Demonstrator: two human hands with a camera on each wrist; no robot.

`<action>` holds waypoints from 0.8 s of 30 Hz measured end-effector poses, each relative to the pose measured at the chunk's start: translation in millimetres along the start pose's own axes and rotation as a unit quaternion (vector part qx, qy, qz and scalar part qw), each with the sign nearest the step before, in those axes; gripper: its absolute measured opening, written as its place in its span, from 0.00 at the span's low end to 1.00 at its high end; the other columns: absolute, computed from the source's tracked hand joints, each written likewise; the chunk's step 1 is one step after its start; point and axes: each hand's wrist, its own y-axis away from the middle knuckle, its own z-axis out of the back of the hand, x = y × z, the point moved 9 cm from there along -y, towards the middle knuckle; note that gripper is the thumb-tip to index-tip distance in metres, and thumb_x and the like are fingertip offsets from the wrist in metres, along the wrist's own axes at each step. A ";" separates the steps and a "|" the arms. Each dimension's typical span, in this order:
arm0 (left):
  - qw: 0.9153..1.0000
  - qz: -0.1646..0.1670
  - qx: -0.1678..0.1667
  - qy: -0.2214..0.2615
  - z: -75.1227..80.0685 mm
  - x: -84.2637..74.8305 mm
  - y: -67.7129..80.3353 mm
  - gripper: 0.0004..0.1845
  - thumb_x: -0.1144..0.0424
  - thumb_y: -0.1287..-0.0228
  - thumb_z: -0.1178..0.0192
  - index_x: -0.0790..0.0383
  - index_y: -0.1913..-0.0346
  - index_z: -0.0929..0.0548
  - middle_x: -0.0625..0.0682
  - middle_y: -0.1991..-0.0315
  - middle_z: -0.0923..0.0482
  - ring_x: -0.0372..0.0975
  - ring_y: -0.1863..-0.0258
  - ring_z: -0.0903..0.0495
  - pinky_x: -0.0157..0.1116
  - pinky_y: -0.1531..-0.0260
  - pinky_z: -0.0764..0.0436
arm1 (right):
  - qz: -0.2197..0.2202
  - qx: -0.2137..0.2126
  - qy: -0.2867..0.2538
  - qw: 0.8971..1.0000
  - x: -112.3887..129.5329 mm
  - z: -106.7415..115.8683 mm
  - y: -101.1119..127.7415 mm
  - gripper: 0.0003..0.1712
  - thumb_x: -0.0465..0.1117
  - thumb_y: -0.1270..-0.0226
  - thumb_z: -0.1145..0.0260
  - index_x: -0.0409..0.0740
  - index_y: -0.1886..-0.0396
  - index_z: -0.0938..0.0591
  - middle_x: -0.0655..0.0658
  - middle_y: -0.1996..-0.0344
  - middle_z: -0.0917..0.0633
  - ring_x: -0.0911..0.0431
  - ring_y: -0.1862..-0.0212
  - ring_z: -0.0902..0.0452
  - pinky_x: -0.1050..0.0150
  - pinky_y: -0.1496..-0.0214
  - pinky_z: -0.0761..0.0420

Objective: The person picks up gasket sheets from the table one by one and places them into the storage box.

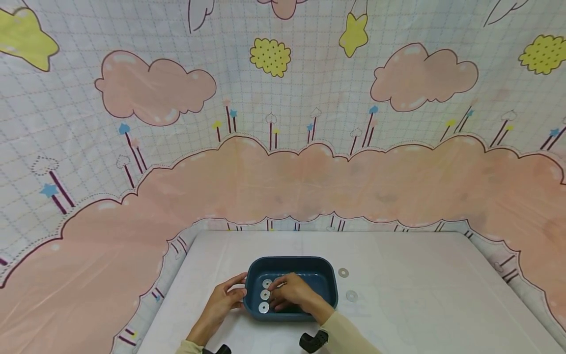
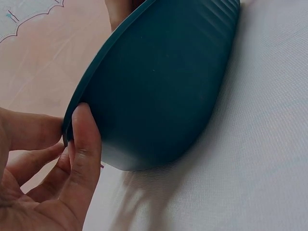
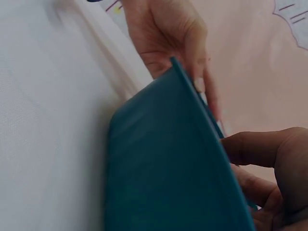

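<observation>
Left hand grips the blue tray rim on the counter; right hand fingers curl over washers inside, grasp unclear. Steady the tray; lay washers flat.

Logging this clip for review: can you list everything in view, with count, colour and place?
Tray: one, dark blue, on the table's near middle.
Washers in tray: three visible, silver, in a row along its left side.
Washers on table: two, silver, just right of the tray.
Table: one, white.
Backdrop: pink clouds, yellow stars.
Left hand: holds the tray's left rim.
Right hand: inside the tray, fingers by the washers; any grip cannot be told.
</observation>
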 end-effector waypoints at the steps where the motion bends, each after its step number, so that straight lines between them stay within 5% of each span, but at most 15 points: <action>1: 1.000 0.000 -0.001 0.000 -0.2 -0.1 0.1 0.28 0.71 0.35 0.41 0.68 0.32 0.30 0.61 0.44 0.26 0.37 0.63 0.18 0.36 0.67 0.16 | 0.006 0.000 -0.005 1.000 1.5 2.4 1.2 0.13 0.31 0.39 0.35 0.32 0.55 0.15 0.37 0.65 0.12 0.50 0.68 0.13 0.58 0.67 0.13; 9: 1.000 0.002 -0.015 -0.001 -0.1 0.1 -0.4 0.27 0.72 0.35 0.41 0.67 0.32 0.29 0.61 0.44 0.26 0.39 0.62 0.19 0.36 0.68 0.17 | 0.051 0.001 -0.051 0.997 21.5 23.6 11.0 0.14 0.35 0.34 0.36 0.30 0.52 0.18 0.33 0.58 0.14 0.48 0.62 0.12 0.56 0.62 0.13; 24: 1.000 -0.003 -0.015 0.004 -3.5 -3.2 -0.1 0.28 0.72 0.37 0.40 0.68 0.33 0.29 0.60 0.45 0.25 0.35 0.63 0.18 0.36 0.67 0.16 | 0.112 -0.017 -0.070 0.991 50.7 63.4 39.9 0.16 0.37 0.34 0.35 0.33 0.50 0.20 0.41 0.58 0.13 0.42 0.53 0.14 0.52 0.54 0.14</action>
